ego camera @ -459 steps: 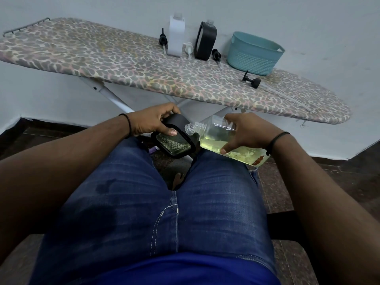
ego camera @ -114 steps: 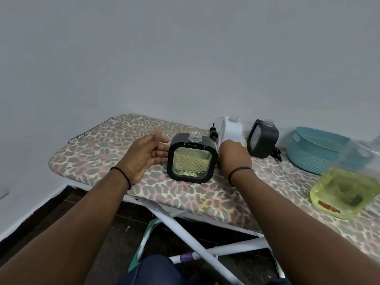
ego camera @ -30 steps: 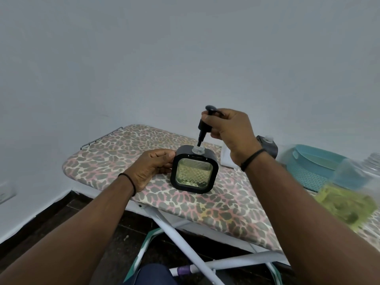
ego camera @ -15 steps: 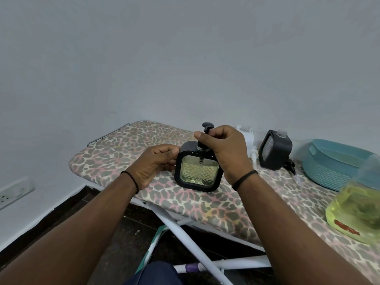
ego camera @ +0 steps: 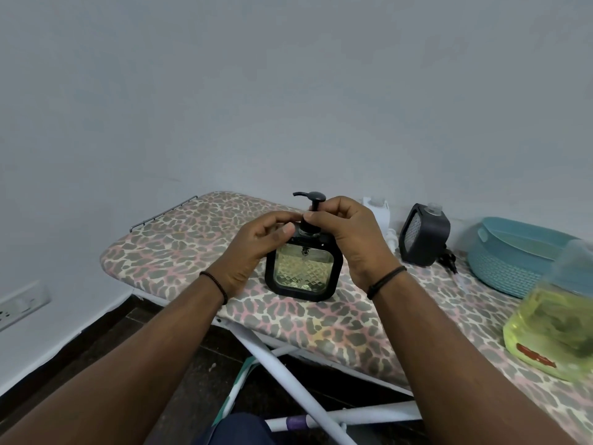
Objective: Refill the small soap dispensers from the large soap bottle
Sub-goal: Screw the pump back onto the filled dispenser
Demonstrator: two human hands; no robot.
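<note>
Black square dispenser (ego camera: pixel 303 269) stands upright on ironing board (ego camera: pixel 179 242), yellow-green liquid inside, pump head (ego camera: pixel 310 198) seated in neck. Right hand (ego camera: pixel 348 234) fingers curled round pump collar; left hand (ego camera: pixel 256 245) grips dispenser's upper left shoulder. Large soap bottle (ego camera: pixel 555 326) on board at far right, blurred. Second black dispenser (ego camera: pixel 423 234) w/o pump and white dispenser (ego camera: pixel 377 210) behind, teal basket (ego camera: pixel 516 252) to the right.

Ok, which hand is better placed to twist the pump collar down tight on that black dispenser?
Probably the right hand: its fingertips already pinch the pump collar. The left hand grips the black dispenser at its upper left shoulder, so it can steady it.
</note>
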